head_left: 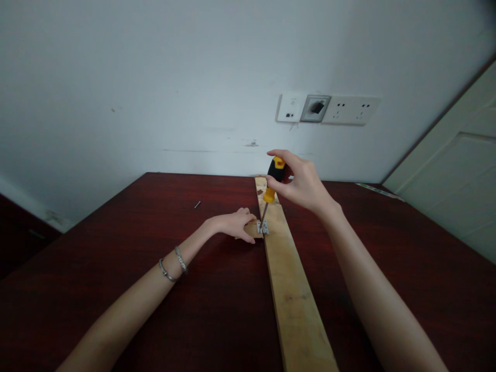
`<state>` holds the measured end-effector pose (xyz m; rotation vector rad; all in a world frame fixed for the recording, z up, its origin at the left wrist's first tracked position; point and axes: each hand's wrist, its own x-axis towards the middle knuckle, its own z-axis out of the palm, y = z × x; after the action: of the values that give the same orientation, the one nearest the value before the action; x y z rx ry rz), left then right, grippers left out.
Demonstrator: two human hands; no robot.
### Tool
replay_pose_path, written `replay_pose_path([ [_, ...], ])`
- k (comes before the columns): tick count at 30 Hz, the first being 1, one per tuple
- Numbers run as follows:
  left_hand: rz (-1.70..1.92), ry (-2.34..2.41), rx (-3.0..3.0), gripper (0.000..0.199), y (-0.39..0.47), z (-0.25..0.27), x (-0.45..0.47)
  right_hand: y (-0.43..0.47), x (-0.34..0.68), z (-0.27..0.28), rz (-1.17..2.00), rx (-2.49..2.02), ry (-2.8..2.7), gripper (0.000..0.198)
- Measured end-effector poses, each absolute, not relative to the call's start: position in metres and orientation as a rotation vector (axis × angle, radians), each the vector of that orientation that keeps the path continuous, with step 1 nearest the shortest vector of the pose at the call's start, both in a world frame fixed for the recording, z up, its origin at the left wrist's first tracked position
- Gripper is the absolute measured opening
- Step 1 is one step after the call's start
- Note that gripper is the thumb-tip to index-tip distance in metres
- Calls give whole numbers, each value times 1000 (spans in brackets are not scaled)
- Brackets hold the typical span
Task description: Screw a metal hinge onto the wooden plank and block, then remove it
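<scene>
The screwdriver (pixel 276 169) is held in the right hand (pixel 296 178), with the fingers and thumb curled part-way around its black and yellow handle and the index finger reaching over the top end. The shaft is pointed downward, tilted so that the handle is carried farther right than the tip. The tip is brought to the metal hinge (pixel 264 227), near its left leaf; whether a screw is engaged there cannot be told at this size.

The small wooden block (pixel 253 231) is gripped in the left hand (pixel 232 225), which is opened only as wide as the block, with the thumb laid on the near side and the fingers on the far side. The block is set against the left edge of the long wooden board (pixel 294 289), and the seam between the two is bridged by the hinge.

The board is laid lengthwise on the dark red worktop (pixel 209 310), its far end placed near the wall (pixel 194 77). A small metal rod (pixel 197 204) is seen lying to the left, well apart from the board. Two bracelets (pixel 166 270) are worn on the left wrist.
</scene>
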<state>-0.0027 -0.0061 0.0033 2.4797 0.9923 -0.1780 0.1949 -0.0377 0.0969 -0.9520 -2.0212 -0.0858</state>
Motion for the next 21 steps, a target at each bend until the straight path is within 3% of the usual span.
replay_pose_path([
  [21, -144, 931, 2530, 71, -1, -2, -5, -35, 197, 96, -91, -968, -2004, 45],
])
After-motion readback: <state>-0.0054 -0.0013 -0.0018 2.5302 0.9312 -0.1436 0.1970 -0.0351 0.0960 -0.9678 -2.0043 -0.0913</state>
